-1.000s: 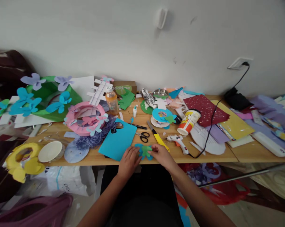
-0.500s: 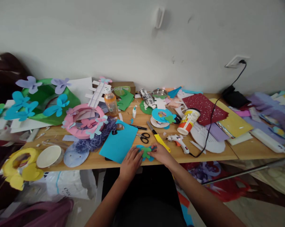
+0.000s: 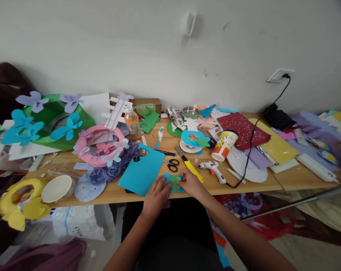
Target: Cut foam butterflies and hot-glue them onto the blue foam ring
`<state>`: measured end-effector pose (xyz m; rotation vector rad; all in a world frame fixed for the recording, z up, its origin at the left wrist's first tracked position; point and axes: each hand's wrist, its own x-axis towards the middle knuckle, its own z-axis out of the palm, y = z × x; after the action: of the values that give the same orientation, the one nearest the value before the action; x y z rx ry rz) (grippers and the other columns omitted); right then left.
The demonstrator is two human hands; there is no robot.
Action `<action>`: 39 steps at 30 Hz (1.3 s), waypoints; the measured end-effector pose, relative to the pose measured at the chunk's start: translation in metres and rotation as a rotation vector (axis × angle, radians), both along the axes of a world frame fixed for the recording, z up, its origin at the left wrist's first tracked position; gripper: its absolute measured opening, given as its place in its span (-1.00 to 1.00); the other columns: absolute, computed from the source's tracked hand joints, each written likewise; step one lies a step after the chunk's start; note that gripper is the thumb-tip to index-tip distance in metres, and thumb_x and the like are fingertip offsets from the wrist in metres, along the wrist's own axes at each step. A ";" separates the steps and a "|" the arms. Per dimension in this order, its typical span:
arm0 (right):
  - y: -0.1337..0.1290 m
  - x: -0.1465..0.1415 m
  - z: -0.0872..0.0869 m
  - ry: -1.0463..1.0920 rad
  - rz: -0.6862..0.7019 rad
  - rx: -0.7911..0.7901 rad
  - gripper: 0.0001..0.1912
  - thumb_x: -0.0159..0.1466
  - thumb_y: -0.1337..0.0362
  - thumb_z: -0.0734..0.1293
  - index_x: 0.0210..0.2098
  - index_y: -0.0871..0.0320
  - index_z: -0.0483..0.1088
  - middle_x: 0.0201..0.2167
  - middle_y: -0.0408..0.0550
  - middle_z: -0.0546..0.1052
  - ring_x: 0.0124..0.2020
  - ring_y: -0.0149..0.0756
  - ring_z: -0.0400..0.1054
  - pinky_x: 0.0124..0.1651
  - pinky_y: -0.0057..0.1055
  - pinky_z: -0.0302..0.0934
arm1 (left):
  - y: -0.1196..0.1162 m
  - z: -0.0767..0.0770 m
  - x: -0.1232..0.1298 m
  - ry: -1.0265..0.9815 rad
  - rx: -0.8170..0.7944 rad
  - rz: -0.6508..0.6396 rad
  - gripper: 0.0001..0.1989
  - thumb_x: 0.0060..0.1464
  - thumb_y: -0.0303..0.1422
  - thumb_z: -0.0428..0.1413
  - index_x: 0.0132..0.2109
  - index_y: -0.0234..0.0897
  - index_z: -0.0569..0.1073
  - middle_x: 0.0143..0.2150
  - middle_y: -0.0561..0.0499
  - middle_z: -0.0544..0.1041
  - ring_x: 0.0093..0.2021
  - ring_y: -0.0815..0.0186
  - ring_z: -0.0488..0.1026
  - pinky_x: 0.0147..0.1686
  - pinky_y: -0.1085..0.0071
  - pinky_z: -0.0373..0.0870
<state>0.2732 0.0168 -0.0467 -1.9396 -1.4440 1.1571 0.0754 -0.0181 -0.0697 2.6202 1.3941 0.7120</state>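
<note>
At the table's front edge, a green paper butterfly [image 3: 175, 182] lies over a larger blue paper butterfly [image 3: 180, 190]. My left hand [image 3: 158, 192] grips the layered pair from the left, with its fingers on the paper. From the right, my right hand [image 3: 193, 183] pinches the other side. Left of my hands lies a blue paper sheet [image 3: 143, 169] with a cut-out near its top. Black-handled scissors [image 3: 173, 164], a yellow utility knife [image 3: 193, 170] and a white glue gun [image 3: 214, 167] lie just beyond my hands.
A black cord [image 3: 251, 150] runs from the glue gun to the wall socket [image 3: 280, 75]. A paper cup [image 3: 225, 145] lies tilted to the right. An orange drink bottle [image 3: 132, 123] and a small glue bottle [image 3: 160, 134] stand behind. A pink paper ring [image 3: 87, 160] and white bowl [image 3: 58, 188] lie left.
Both hands keep their hold on the layered butterflies with hardly any movement. The view has shifted slightly, and a dark blurred shape now shows at the far right edge.
</note>
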 end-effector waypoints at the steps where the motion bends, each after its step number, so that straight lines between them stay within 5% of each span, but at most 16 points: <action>1: 0.000 0.000 0.001 -0.009 0.004 0.000 -0.74 -0.02 0.34 0.41 -0.41 0.03 0.23 -0.61 -0.27 0.44 -0.55 -0.30 0.38 -0.49 -0.41 0.19 | 0.000 0.000 0.000 0.009 -0.002 -0.003 -0.67 0.26 -0.36 0.08 0.14 -0.10 0.44 0.14 -0.11 0.46 0.24 0.12 0.32 0.19 0.14 0.38; 25: -0.001 -0.010 0.005 -0.306 0.162 0.063 -0.80 0.10 0.41 0.32 -0.28 0.13 0.26 -0.53 -0.24 0.38 -0.48 -0.33 0.34 -0.40 -0.43 0.15 | -0.002 -0.002 -0.001 0.005 0.014 0.024 -0.69 0.23 -0.30 0.12 0.11 -0.07 0.47 0.15 -0.08 0.46 0.21 0.11 0.36 0.14 0.17 0.44; 31: -0.018 -0.015 0.024 -0.404 0.237 0.256 -0.71 0.23 0.49 0.16 -0.11 0.13 0.34 -0.15 -0.02 0.39 -0.10 -0.26 0.33 -0.02 -0.35 0.21 | -0.002 -0.004 -0.001 0.004 0.040 0.017 -0.67 0.21 -0.29 0.14 0.12 -0.07 0.47 0.15 -0.09 0.45 0.21 0.11 0.35 0.16 0.17 0.41; 39: -0.033 -0.014 0.019 -0.519 0.358 0.288 -0.64 0.24 0.49 0.17 -0.05 0.14 0.44 -0.12 0.05 0.36 -0.08 -0.21 0.34 0.03 -0.32 0.23 | -0.001 -0.003 -0.001 0.024 0.055 0.033 -0.66 0.20 -0.30 0.15 0.12 -0.04 0.47 0.12 -0.09 0.47 0.18 0.09 0.38 0.10 0.16 0.46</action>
<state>0.2593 -0.0159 -0.0277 -1.8993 -2.1611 0.5366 0.0749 -0.0189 -0.0732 2.6614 1.4476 0.7353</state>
